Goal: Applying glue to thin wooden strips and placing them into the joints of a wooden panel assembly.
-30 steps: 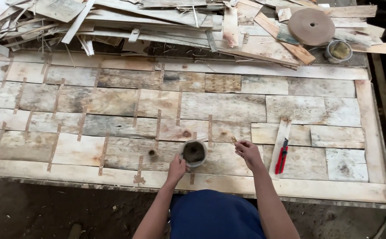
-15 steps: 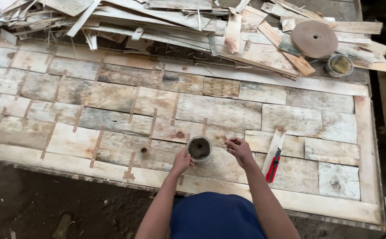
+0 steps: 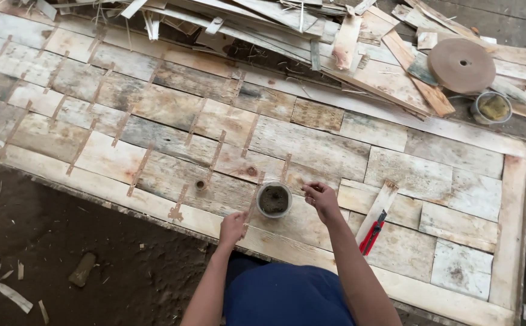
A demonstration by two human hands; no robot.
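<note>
We note the small tin (image 3: 274,200) sits between our loosely open left hand (image 3: 233,228) and pinched right hand (image 3: 321,196), nearer the right.

The left hand (image 3: 233,228) now lies off the small round grey tin of dark paste (image 3: 274,200), at its seven o'clock on the plank tabletop (image 3: 311,145); earlier it held the tin's rim.
</note>
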